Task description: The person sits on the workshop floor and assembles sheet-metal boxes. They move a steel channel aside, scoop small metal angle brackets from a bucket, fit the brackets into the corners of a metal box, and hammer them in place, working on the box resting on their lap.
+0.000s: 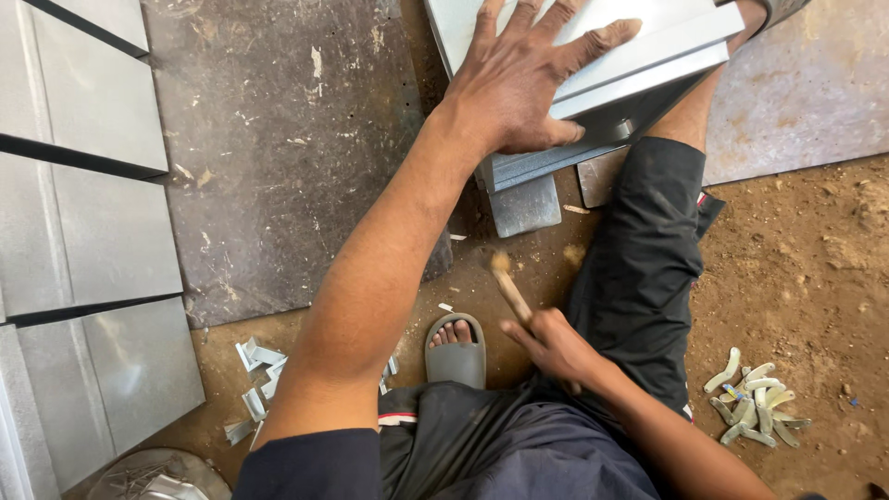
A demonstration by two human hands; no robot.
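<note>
My left hand [523,79] lies flat with spread fingers on a folded grey sheet-metal box [667,42] at the top of the view, pressing it down. Under the box sits a grey metal block [525,206] on the ground. My right hand [553,341] is closed around a wooden handle [509,287] that points up and left toward the box; the tool's head is hidden. I sit on the dirt in dark shorts, my right leg stretched beside the box and my left foot in a grey sandal [455,347] below it.
A dark steel plate [278,139] covers the ground at left. Finished grey metal panels [83,231] are stacked along the left edge. Small metal offcuts [259,380] lie near my left arm. A pile of pale curved handles [755,398] rests on the dirt at right.
</note>
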